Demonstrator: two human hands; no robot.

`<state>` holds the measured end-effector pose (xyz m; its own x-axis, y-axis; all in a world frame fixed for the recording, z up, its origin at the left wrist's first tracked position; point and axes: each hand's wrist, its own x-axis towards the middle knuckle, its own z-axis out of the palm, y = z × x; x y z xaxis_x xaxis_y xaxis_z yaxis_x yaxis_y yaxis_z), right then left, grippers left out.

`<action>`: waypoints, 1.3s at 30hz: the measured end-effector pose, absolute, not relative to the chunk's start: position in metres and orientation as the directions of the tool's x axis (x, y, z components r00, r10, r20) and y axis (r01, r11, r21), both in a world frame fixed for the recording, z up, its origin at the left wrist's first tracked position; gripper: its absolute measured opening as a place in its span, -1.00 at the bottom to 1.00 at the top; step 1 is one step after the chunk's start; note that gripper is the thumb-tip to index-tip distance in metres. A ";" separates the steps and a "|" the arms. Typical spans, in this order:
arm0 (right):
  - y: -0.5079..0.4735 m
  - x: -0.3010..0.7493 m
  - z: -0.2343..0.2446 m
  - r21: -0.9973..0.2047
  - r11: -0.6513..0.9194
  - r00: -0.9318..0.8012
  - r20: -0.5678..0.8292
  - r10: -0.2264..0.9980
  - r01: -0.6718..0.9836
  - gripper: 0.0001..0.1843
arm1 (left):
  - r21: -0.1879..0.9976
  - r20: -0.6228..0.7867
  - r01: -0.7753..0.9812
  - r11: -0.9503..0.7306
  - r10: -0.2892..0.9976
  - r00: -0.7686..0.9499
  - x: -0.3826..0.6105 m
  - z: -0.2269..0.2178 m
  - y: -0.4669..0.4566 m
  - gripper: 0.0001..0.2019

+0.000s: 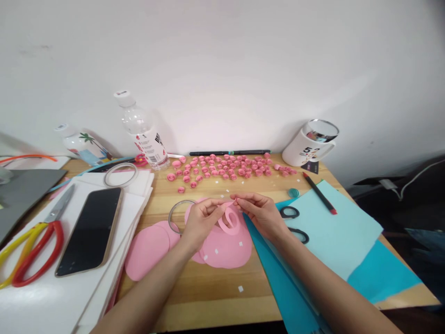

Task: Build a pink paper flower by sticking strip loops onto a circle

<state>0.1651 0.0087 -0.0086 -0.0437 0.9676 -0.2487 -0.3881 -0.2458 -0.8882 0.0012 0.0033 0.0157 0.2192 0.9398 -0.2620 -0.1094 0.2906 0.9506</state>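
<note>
My left hand (pixel 200 220) and my right hand (pixel 259 211) both pinch a pink paper spiral strip (pixel 229 221) just above the wooden table (pixel 215 287). The strip curls down between them. Under the hands lie several flat pink paper circles (pixel 148 250). A round ring (pixel 175 215) rests beside my left hand. Behind the hands, many small rolled pink paper rosettes (pixel 225 168) are spread across the table.
Left: white sheets with a black phone (pixel 91 229), red and yellow scissors (pixel 33 248) and a tape roll (pixel 120 175). Two bottles (pixel 142 132) and a black pen stand at the wall. Right: a white mug (pixel 311 144), red pencil (pixel 320 192), teal and blue paper (pixel 333 232), black scissors (pixel 295 222).
</note>
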 end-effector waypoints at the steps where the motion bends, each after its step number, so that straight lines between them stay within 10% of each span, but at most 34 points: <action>1: 0.009 0.165 -0.009 -0.888 -0.243 -0.041 -0.247 0.968 -0.389 -0.80 | 0.951 -0.259 -0.111 0.290 0.937 0.233 0.001 0.016 0.003 -0.75; 39: 0.007 0.166 -0.010 -0.892 -0.249 -0.079 -0.237 0.968 -0.377 -0.80 | 0.936 -0.269 -0.143 0.321 0.917 0.294 0.001 0.009 0.002 -0.82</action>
